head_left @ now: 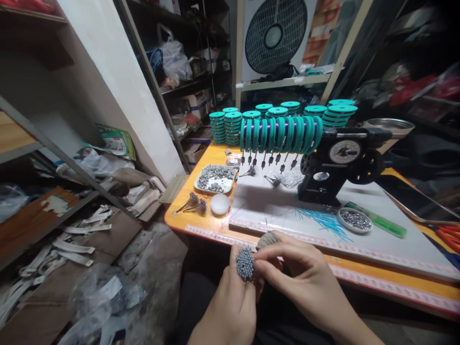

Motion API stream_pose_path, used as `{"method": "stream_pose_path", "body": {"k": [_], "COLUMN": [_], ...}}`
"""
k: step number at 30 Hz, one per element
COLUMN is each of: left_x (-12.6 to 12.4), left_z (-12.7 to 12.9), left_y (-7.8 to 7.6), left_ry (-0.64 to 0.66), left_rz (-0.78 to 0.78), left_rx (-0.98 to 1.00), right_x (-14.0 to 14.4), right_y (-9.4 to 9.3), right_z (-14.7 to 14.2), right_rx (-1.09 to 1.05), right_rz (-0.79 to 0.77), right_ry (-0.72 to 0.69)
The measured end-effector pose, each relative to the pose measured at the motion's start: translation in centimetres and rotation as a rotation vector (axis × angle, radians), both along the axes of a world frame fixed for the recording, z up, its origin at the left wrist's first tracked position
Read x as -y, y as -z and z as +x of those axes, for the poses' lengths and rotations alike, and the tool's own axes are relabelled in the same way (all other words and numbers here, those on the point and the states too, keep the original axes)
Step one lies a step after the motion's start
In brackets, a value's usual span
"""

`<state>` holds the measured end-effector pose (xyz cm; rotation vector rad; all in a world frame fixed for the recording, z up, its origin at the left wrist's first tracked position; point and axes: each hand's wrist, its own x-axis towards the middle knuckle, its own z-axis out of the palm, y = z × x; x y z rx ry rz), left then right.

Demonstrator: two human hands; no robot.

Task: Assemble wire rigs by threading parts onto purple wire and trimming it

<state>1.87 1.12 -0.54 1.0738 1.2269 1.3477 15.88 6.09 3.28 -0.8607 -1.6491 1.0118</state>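
Note:
My left hand [232,294] is closed around a tight bundle of thin pieces with round grey tips [245,265]; the tips face up toward me. The fingers of my right hand [296,268] pinch at the right side of this bundle, and what lies between them is too small to make out. A khaki, cloth-like cover [268,239] shows just behind the right fingers; I cannot tell whether it sits on a finger. Both hands are over my lap, in front of the table edge. Beyond them lie similar grey-tipped bundles [196,203] and a small white bowl [220,204].
A white tray [199,187] of small grey pieces is at the table's left. A black machine [323,177] carries a row of green spools [280,134], with stacked spools [217,128] behind. Blue strips [325,223], a dish [355,230] of metal pieces and a green box [390,225] lie right.

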Motion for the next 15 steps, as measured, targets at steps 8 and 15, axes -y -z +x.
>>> {"method": "stream_pose_path", "body": {"k": [8,15], "left_x": [-0.4,0.3], "left_z": [0.6,-0.2], "left_y": [0.0,2.1], "left_ry": [0.096,0.050], "left_rz": [0.072,0.206], "left_rx": [0.236,0.114], "right_x": [0.4,1.0], "right_y": [0.8,1.2], "right_z": [1.0,1.7], "right_rx": [0.057,0.306], "right_rz": [0.059,0.266], "right_ry": [0.021,0.076]}}
